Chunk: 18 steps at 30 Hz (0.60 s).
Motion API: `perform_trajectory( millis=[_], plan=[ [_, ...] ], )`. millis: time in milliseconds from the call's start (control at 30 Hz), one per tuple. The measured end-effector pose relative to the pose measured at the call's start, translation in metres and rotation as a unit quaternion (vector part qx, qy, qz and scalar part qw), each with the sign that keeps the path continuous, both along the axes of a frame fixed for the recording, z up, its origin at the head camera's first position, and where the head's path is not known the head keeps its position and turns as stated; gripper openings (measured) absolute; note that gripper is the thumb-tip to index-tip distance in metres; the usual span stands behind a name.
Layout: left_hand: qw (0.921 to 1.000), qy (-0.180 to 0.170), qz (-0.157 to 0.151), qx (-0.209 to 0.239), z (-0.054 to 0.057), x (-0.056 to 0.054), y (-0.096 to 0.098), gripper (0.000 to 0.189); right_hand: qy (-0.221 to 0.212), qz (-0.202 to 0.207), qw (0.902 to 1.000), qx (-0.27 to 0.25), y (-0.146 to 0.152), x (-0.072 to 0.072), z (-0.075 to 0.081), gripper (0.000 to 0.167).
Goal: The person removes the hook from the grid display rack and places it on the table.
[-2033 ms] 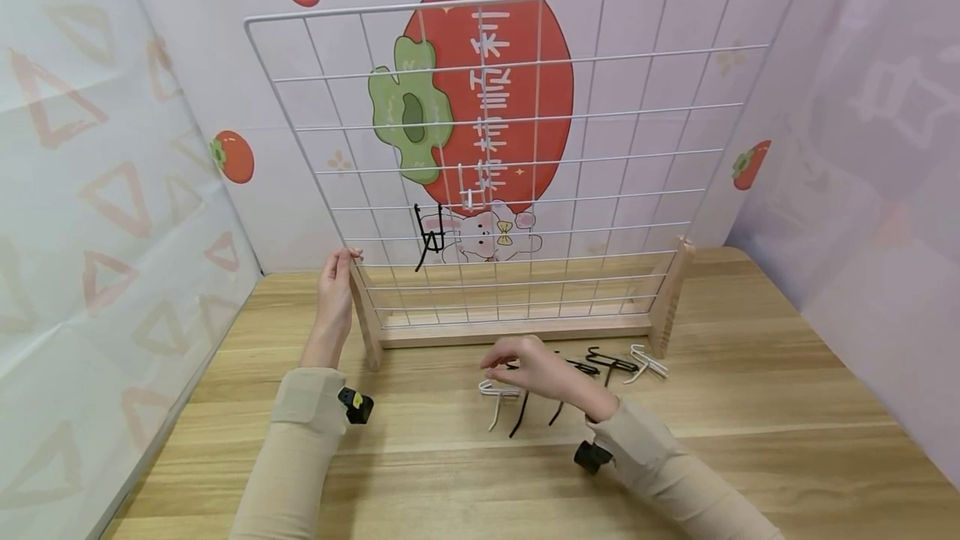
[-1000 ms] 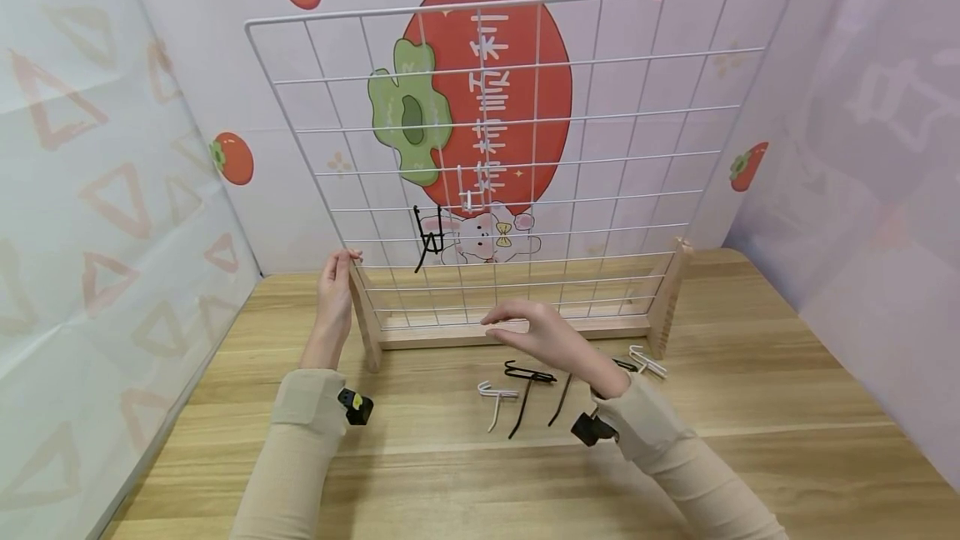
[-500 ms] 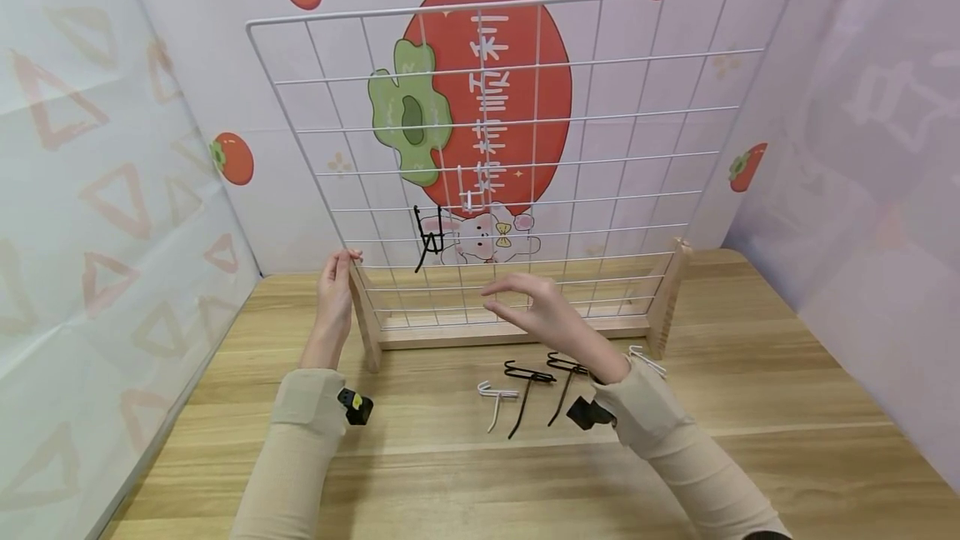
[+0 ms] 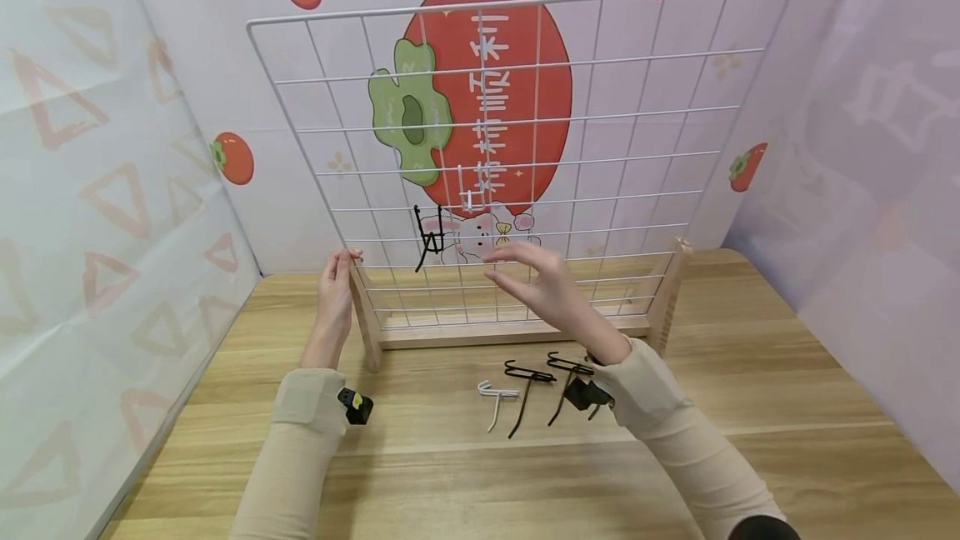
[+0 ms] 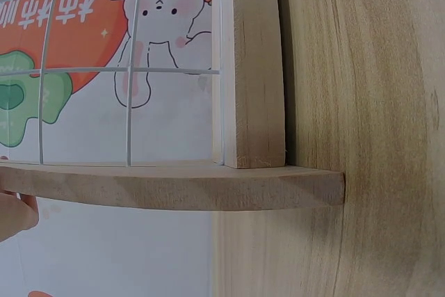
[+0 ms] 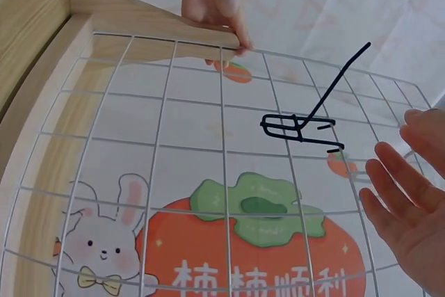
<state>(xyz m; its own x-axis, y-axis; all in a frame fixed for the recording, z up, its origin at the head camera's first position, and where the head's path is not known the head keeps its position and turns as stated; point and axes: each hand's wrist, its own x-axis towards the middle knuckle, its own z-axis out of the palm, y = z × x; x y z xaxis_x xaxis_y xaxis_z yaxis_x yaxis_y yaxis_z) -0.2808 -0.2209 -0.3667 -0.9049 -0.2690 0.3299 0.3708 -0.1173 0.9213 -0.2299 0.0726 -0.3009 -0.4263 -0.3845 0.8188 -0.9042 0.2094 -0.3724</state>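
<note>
My left hand (image 4: 335, 294) grips the upper end of the left wooden upright (image 4: 365, 315) of a white wire grid (image 4: 585, 115) stand. In front of the lower grid hovers my right hand (image 4: 551, 286), thumb and fingers apart, holding nothing. To its left, a black wire hook (image 4: 431, 232) hangs on the grid, its prong sticking out. Slightly higher hangs a white hook (image 4: 470, 194). In the right wrist view the black hook (image 6: 299, 128) is beside the spread fingers (image 6: 393, 179), not touched.
On the table (image 4: 420, 473) below the grid lie a white hook (image 4: 497, 394), a black hook (image 4: 529, 376) and another black hook (image 4: 567, 363). A further dark prong shows beside the right wrist camera (image 4: 587, 394). The right wooden upright (image 4: 667, 298) stands behind the right forearm.
My right hand has risen from over the hooks on the table to the lower grid, its fingers spreading apart. The left hand stays put. The right sleeve now covers the far-right white hook.
</note>
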Motion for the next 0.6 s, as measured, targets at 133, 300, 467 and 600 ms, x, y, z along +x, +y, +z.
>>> perform_trajectory(
  millis=[133, 300, 467, 600],
  plan=[
    [1.0000, -0.004, 0.001, -0.001, 0.000, 0.000, 0.000, 0.019, 0.016, 0.001, 0.9997, -0.017, -0.001, -0.002, 0.007, 0.023],
    [1.0000, -0.008, -0.001, -0.002, 0.000, 0.001, 0.001, 0.019, 0.017, -0.012, 0.9995, -0.025, -0.002, -0.004, 0.015, 0.024],
    [0.9999, -0.011, -0.001, -0.001, 0.000, 0.001, 0.000, 0.018, 0.028, -0.020, 0.9987, -0.036, -0.003, -0.006, 0.022, 0.025],
    [1.0000, -0.008, -0.001, 0.003, 0.000, 0.001, 0.000, 0.019, 0.031, -0.020, 0.9985, -0.040, -0.006, -0.010, 0.028, 0.027]
  ],
)
